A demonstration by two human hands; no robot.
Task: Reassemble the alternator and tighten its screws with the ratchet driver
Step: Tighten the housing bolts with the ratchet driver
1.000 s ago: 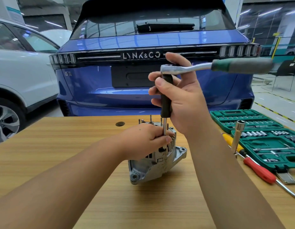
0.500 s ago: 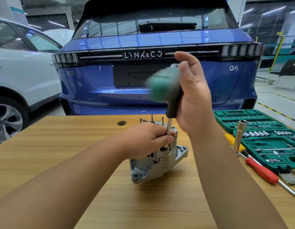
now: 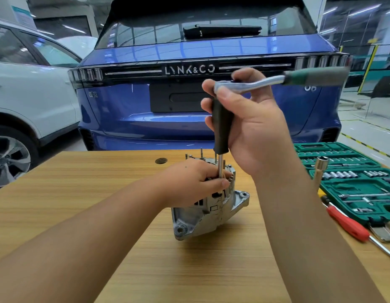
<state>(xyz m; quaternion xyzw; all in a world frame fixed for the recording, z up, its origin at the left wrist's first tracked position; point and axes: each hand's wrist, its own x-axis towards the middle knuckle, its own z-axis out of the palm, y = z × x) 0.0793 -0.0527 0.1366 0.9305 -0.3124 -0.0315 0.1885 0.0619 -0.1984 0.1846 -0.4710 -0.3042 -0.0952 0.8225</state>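
Screw tightening was judged under way: the ratchet driver (image 3: 221, 127) was gripped upright by the right hand (image 3: 253, 127), its shaft pinched by the left hand (image 3: 196, 182) over the alternator (image 3: 211, 211) mid-worktop (image 3: 102, 193). Another handle swing seemed needed next.

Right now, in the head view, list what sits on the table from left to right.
Round dark insert in the tabletop → alternator → upright socket tool → red-handled screwdriver → green socket set case.
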